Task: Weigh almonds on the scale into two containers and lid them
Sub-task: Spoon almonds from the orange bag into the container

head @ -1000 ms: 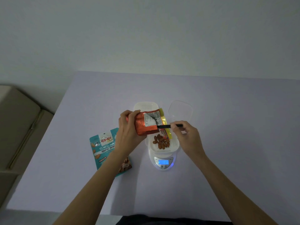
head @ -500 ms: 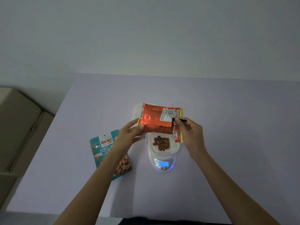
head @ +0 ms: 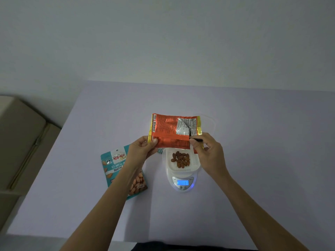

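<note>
An orange foil packet (head: pixel 168 132) is stretched flat between both hands above the far side of the scale. My left hand (head: pixel 142 150) pinches its lower left corner. My right hand (head: pixel 208 152) pinches its lower right corner together with a thin black stick (head: pixel 196 139). Below the packet, a white container (head: pixel 195 161) holding several almonds (head: pixel 181 159) sits on the white scale (head: pixel 182 187), whose blue display (head: pixel 182 182) is lit. A clear lid (head: pixel 211 122) lies behind the packet. Whatever lies directly behind the packet is hidden.
A teal bag of roasted almonds (head: pixel 116 163) lies flat to the left of the scale, partly under my left forearm. The lilac table (head: pixel 262 160) ends at a wall at the back. A beige cabinet (head: pixel 21 142) stands off its left edge.
A second ago my left hand held the packet tipped over the container. The packet is now raised and spread flat between both hands; more of the teal bag shows.
</note>
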